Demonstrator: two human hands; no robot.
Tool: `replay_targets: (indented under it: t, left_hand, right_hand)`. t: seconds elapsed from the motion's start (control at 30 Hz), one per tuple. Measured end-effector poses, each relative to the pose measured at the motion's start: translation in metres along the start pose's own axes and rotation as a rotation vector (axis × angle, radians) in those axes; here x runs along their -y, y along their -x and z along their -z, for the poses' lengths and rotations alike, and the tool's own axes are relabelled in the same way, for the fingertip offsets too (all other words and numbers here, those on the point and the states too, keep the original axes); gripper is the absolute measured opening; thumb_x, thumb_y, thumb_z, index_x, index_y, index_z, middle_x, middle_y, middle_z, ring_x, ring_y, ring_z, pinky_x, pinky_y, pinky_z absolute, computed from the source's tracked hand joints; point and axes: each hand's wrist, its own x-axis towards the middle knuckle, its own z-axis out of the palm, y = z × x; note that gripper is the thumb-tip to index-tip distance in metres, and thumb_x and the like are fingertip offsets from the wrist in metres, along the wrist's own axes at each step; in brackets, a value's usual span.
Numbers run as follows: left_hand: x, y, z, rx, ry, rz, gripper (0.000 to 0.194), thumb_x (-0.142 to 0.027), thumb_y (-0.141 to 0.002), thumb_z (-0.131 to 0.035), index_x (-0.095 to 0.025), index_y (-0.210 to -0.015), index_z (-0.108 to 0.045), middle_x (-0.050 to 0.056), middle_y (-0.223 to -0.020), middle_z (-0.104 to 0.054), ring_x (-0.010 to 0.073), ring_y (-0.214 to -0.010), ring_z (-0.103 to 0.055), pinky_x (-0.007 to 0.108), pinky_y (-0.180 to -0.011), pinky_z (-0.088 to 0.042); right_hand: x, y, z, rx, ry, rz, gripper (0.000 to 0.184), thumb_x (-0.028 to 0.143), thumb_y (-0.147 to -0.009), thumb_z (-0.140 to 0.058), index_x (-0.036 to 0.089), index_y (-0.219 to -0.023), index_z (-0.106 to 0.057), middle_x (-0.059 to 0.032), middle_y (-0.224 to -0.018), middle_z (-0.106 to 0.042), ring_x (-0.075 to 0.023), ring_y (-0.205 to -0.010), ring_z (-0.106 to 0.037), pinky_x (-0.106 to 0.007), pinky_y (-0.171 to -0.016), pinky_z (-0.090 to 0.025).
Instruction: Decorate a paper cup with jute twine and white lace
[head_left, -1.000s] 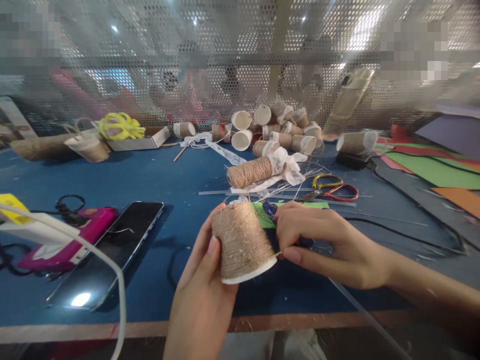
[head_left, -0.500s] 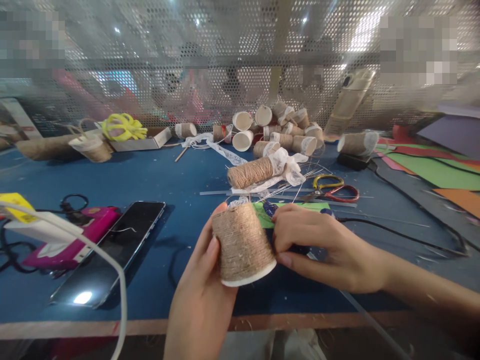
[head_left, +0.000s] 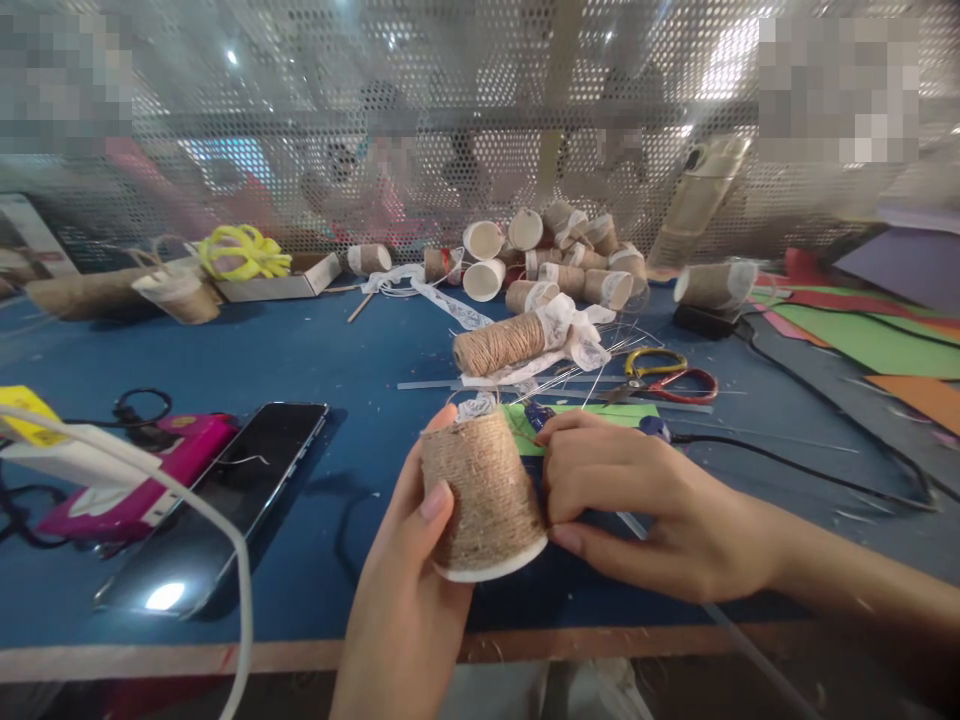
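A paper cup (head_left: 486,495) wrapped in brown twine, its white rim facing down, tilts in my left hand (head_left: 409,560). The thumb presses on its side and the other fingers go behind it. A scrap of white lace (head_left: 477,405) shows at its upper end. At the cup's right side, my right hand (head_left: 645,500) is closed, its fingers curled inward with the tips by the wall; what they hold, if anything, is hidden. Behind that hand lies a dark blue glue gun (head_left: 538,413), mostly covered, on green paper (head_left: 622,410), with a black cord trailing right.
A twine roll (head_left: 501,345) with lace, and scissors (head_left: 660,375), lie beyond my hands. Several twine-wrapped cups (head_left: 570,282) are heaped by the mesh screen. A phone (head_left: 247,480) and a pink power strip (head_left: 142,470) with a white cable sit left; coloured paper (head_left: 862,340) lies right.
The cup has tipped slightly and shifted a little left and down. My left thumb has slid further onto its side, and my right fingers are more curled beside it.
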Motion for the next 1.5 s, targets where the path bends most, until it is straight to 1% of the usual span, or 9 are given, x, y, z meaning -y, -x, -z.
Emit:
replay_targets:
  t: [0.17, 0.3, 0.37, 0.53, 0.7, 0.87, 1.0, 1.2, 1.5]
  left_hand:
    - [-0.001, 0.000, -0.002, -0.039, 0.021, 0.020, 0.045, -0.037, -0.090, -0.064, -0.038, -0.135, -0.064, 0.000, -0.139, -0.068, 0.0313, -0.141, -0.052, 0.045, -0.108, -0.053]
    - [-0.006, 0.000, -0.004, -0.050, 0.123, 0.007, 0.032, -0.042, -0.094, -0.059, -0.036, -0.123, -0.072, 0.000, -0.125, -0.075, 0.0293, -0.129, -0.062, 0.045, -0.107, -0.054]
    - [-0.008, 0.001, -0.003, -0.059, 0.211, 0.003, 0.033, -0.047, -0.092, -0.061, -0.032, -0.117, -0.075, 0.003, -0.112, -0.080, 0.0295, -0.112, -0.072, 0.046, -0.100, -0.059]
    - [-0.011, 0.004, -0.003, -0.040, 0.329, -0.081, 0.036, -0.044, -0.088, -0.067, -0.027, -0.119, -0.073, 0.005, -0.110, -0.080, 0.0256, -0.094, -0.077, 0.035, -0.082, -0.066]
    - [-0.014, 0.006, -0.012, -0.090, 0.288, -0.093, 0.036, -0.044, -0.087, -0.069, -0.023, -0.116, -0.073, 0.007, -0.103, -0.080, 0.0233, -0.088, -0.077, 0.029, -0.079, -0.065]
    - [-0.012, 0.002, -0.008, 0.026, 0.255, -0.157, 0.040, -0.042, -0.086, -0.070, -0.023, -0.121, -0.071, 0.008, -0.105, -0.077, 0.0251, -0.090, -0.075, 0.033, -0.077, -0.065]
    - [-0.008, -0.004, 0.002, 0.108, 0.234, -0.168, 0.045, -0.041, -0.086, -0.068, -0.026, -0.129, -0.066, 0.009, -0.109, -0.075, 0.0259, -0.091, -0.074, 0.038, -0.081, -0.064]
    - [-0.005, -0.009, 0.009, 0.152, 0.201, -0.162, 0.053, -0.043, -0.088, -0.066, -0.028, -0.139, -0.060, 0.011, -0.109, -0.075, 0.0294, -0.093, -0.074, 0.044, -0.084, -0.062]
    - [-0.007, -0.008, 0.007, 0.179, 0.213, -0.148, 0.059, -0.041, -0.088, -0.065, -0.028, -0.144, -0.055, 0.010, -0.108, -0.075, 0.0282, -0.091, -0.074, 0.045, -0.085, -0.062]
  right_hand:
    - [0.001, -0.002, -0.004, 0.015, 0.012, 0.020, 0.017, 0.013, -0.096, -0.056, 0.016, -0.081, -0.063, -0.0020, -0.076, -0.064, -0.0148, -0.076, -0.055, -0.037, -0.091, -0.048]
    - [-0.009, 0.002, 0.010, -0.053, 0.030, 0.069, 0.010, 0.013, -0.097, -0.060, 0.016, -0.104, -0.067, -0.0085, -0.100, -0.071, -0.0195, -0.103, -0.063, -0.039, -0.097, -0.051]
    - [-0.020, 0.009, 0.023, -0.097, 0.168, 0.037, 0.030, 0.006, -0.095, -0.053, 0.018, -0.121, -0.064, -0.0103, -0.116, -0.069, -0.0209, -0.116, -0.061, -0.042, -0.105, -0.048]
    - [-0.058, 0.029, 0.051, 0.098, 0.435, -0.200, 0.052, 0.013, -0.092, -0.051, 0.024, -0.143, -0.055, -0.0108, -0.143, -0.061, -0.0285, -0.137, -0.052, -0.056, -0.116, -0.041]
    - [-0.086, 0.031, 0.065, 0.242, 0.435, -0.340, 0.043, 0.032, -0.099, -0.052, 0.022, -0.141, -0.058, -0.0135, -0.143, -0.061, -0.0314, -0.133, -0.056, -0.058, -0.113, -0.043]
    - [-0.095, 0.018, 0.072, 0.324, 0.404, -0.375, 0.041, 0.036, -0.096, -0.057, 0.024, -0.134, -0.062, -0.0116, -0.136, -0.065, -0.0297, -0.126, -0.060, -0.052, -0.106, -0.049]
    - [-0.107, 0.008, 0.068, 0.280, 0.504, -0.311, 0.030, 0.031, -0.096, -0.054, 0.021, -0.121, -0.067, -0.0121, -0.123, -0.069, -0.0287, -0.116, -0.063, -0.048, -0.100, -0.050]
    - [-0.117, -0.004, 0.062, 0.215, 0.656, -0.391, 0.020, 0.031, -0.098, -0.052, 0.021, -0.097, -0.070, -0.0065, -0.103, -0.075, -0.0251, -0.096, -0.069, -0.037, -0.081, -0.049]
    - [-0.131, -0.021, 0.059, 0.105, 0.825, -0.501, 0.017, 0.027, -0.093, -0.058, 0.021, -0.092, -0.074, -0.0066, -0.098, -0.077, -0.0247, -0.086, -0.070, -0.031, -0.066, -0.043]
